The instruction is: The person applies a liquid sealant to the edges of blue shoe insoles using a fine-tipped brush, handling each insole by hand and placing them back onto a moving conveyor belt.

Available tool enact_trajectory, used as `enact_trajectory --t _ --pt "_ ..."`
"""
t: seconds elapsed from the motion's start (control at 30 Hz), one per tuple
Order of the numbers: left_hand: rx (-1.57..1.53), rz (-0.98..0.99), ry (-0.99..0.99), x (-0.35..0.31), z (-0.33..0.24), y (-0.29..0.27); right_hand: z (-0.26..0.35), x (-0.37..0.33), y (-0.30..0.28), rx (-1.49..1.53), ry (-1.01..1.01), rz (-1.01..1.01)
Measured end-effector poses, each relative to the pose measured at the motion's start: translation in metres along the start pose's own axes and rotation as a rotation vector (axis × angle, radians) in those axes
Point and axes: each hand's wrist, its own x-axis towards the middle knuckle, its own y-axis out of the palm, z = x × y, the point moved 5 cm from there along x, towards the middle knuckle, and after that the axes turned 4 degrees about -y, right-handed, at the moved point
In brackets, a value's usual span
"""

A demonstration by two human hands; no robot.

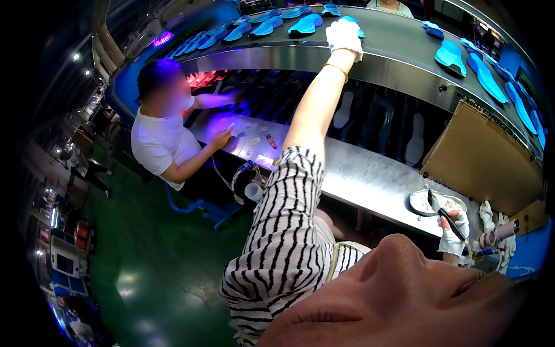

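My left hand (343, 38), in a white glove, stretches far forward over the upper conveyor. Its fingers are closed on a blue shoe sole (348, 19), which they partly cover. At the near right my right hand (455, 232), also in a white glove with bare fingertips, grips a brush-like tool (452, 224) with a black handle, a silvery neck and a dark tip. That tip touches or hangs just over a pale sole-shaped piece (419, 203) with a dark rim, lying on the metal bench (364, 173). Whether it touches cannot be told.
Blue soles (305, 24) line the upper conveyor (393, 40), with more blue soles (451, 56) to the right. Dim soles (414, 139) lie under it. Cardboard (477, 156), pinkish rolls (498, 232) and a glove (487, 215) are at right. Another person (165, 127) works at left near a white cup (253, 191).
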Motion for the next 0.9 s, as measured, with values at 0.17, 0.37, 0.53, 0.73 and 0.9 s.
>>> enact_trajectory --t 0.17,0.37,0.53,0.73,0.9 --pt "-0.859 -0.055 0.124 -0.053 0.019 -0.042 0.009 0.004 0.009 0.021 -0.019 0.025" --pt "-1.452 -0.768 0.291 -0.091 0.082 -0.117 -0.02 0.01 0.006 0.033 0.055 -0.084" --pt "-1.936 -0.29 0.372 -0.147 0.063 -0.1 -0.056 -0.004 -0.022 0.132 0.123 -0.12" --pt "-2.975 1.243 0.013 -0.275 -0.025 -0.038 -0.043 -0.006 -0.008 0.202 0.075 -0.051" --pt "-2.845 1.56 -1.067 -0.389 -0.043 -0.033 -0.02 -0.014 0.013 0.155 0.031 -0.015"
